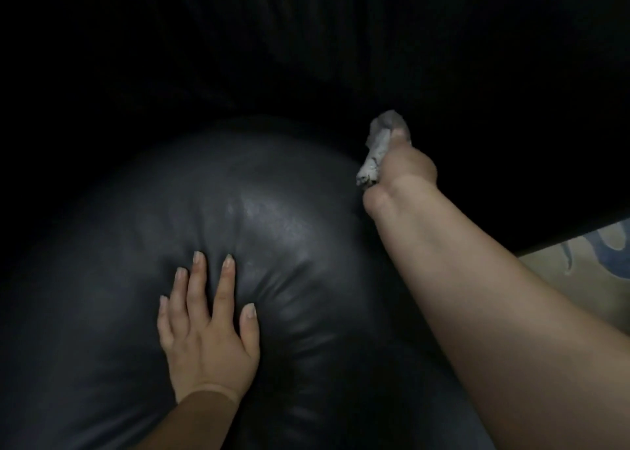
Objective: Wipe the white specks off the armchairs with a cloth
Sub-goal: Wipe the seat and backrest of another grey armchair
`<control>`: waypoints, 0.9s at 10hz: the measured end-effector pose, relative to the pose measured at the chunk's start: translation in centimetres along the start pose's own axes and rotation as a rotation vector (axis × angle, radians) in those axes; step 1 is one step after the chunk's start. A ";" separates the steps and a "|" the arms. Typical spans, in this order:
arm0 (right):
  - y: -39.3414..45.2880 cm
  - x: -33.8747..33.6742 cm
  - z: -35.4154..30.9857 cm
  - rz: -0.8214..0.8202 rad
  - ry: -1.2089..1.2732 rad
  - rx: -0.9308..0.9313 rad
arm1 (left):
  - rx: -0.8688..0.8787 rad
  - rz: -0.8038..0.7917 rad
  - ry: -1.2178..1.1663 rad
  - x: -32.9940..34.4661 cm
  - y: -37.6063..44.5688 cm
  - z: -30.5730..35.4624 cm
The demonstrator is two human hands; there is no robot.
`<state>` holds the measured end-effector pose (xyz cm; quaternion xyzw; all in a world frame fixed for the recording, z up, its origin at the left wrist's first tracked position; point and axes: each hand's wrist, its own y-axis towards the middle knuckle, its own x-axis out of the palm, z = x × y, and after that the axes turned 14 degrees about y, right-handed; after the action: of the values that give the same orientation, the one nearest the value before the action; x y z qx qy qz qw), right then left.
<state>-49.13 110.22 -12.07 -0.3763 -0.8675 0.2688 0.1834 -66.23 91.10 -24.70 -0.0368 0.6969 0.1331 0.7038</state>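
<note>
Left hand: the left hand [204, 333] lies flat on the black leather cushion [289, 217], at about 7 o'clock in the view, fingers straight and slightly spread, pointing toward 12 o'clock, palm pressing the leather, which puckers around it.
Armchair: the cushion bulges as a rounded dark mound across the lower middle; the upper half of the view is too dark to make out.
Specks: none can be made out on the leather in this dim light; a faint sheen shows near the centre.
Cloth: the grey-white cloth [376, 151] is bunched into a wad at about 1 o'clock from the left hand, well apart from it, just past the cushion's right edge.
Right hand: the right hand [400, 166] curls round the cloth, thumb on top, the wad sticking out at both ends of the grip, toward 12 and 7 o'clock.
Floor: a pale patterned rug [579, 272] with blue marks shows at 4 o'clock.
Writing: no legible brand or label.
</note>
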 end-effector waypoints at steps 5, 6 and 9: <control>-2.9 -17.2 1.5 -0.110 -0.627 -1.020 | -0.035 0.091 -0.013 -0.3 -0.2 0.0; -2.1 -18.8 0.5 -0.007 -0.684 -1.185 | -0.034 0.101 -0.020 -0.2 -0.2 0.2; 0.8 -21.0 1.3 -0.037 -0.807 -0.899 | -0.040 0.110 -0.023 -0.2 -0.4 0.4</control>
<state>-35.72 94.47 -16.03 -0.2700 -0.9036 -0.0062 -0.3325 -65.72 90.75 -24.51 -0.0112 0.6869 0.1860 0.7025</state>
